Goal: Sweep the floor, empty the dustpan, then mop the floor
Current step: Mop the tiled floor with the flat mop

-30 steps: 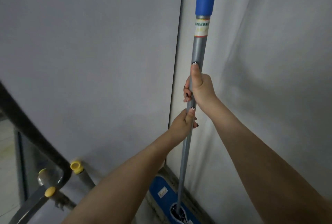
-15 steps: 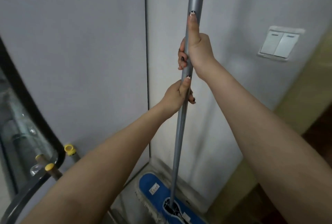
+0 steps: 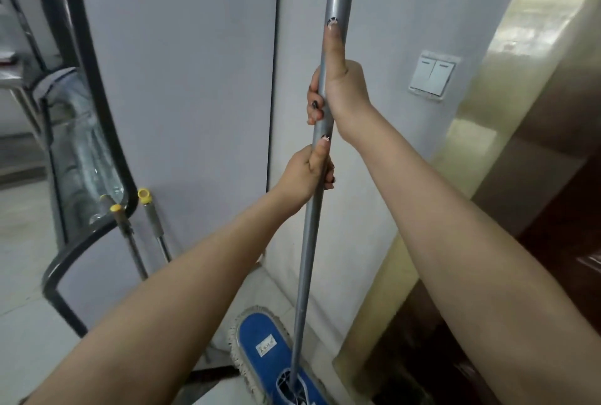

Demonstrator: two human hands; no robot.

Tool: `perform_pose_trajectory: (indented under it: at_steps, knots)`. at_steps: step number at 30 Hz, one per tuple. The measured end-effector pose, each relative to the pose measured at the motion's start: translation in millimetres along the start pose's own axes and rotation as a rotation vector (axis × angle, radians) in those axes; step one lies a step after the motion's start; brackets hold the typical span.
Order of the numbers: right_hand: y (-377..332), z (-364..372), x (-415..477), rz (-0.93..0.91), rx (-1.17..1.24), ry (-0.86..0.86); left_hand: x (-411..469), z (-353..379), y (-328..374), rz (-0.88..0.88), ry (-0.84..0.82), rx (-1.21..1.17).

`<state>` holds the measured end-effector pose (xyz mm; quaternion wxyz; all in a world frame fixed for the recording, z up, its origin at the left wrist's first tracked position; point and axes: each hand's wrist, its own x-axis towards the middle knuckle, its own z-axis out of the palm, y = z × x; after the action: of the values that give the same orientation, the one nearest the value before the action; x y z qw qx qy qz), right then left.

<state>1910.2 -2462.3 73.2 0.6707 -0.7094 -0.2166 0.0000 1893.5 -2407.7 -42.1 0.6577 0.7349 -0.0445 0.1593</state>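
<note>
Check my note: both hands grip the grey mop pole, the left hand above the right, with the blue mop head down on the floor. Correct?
One thing is wrong: the head view shows the right hand above the left hand on the grey mop pole. Both do grip it, and the blue mop head is down on the floor.

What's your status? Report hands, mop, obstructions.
Right hand above left hand, both gripping mop handle. Mop head on floor by wall. Yellow-capped poles lean close left.
</note>
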Motion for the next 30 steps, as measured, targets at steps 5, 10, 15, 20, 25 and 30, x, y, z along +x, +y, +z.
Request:
perform_pose_trajectory:
  at_steps: [5, 10, 15, 20, 25, 30]
  knots:
    - [-15.9, 24.5, -49.9, 0.037, 0.012, -0.077, -60.1, -14.6, 15.6, -0.024, 0.040, -0.008]
    - [-32.2, 68.3, -103.1, 0.045, 0.009, -0.118, -121.0, -48.5, 24.5, -0.021, 0.034, -0.021]
    - [-30.9, 125.1, -162.3, 0.058, -0.017, -0.182, -190.3, -93.3, 13.0, -0.035, 0.065, 0.022]
    - [-28.7, 161.9, -206.7, 0.080, 0.000, -0.277, -248.9, -126.3, 14.6, -0.085, 0.080, 0.083]
    - [-37.4, 199.6, -242.6, 0.067, 0.074, -0.382, -296.4, -161.7, 26.7, -0.121, 0.168, 0.121]
    - [-48.2, 246.0, -282.9, 0.056, 0.173, -0.539, -356.4, -199.5, 38.0, -0.159, 0.342, 0.241]
